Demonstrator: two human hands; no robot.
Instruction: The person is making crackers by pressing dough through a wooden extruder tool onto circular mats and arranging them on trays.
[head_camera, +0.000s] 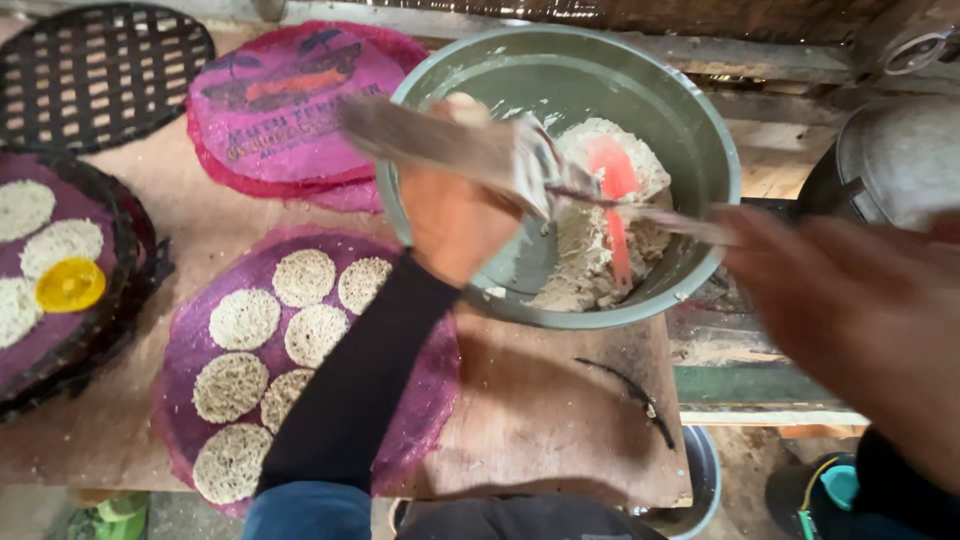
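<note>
The left hand (450, 215) has its fingers wrapped around a flat scraper (440, 140) at the nine o'clock rim of the green basin (700, 130), angled to keep its load over the dough (590, 230). The right hand (860, 310), blurred at three o'clock, seems to grip a thin utensil (650, 215) reaching in; filled purple mats (190, 340) lie close on the table (550, 410).
</note>
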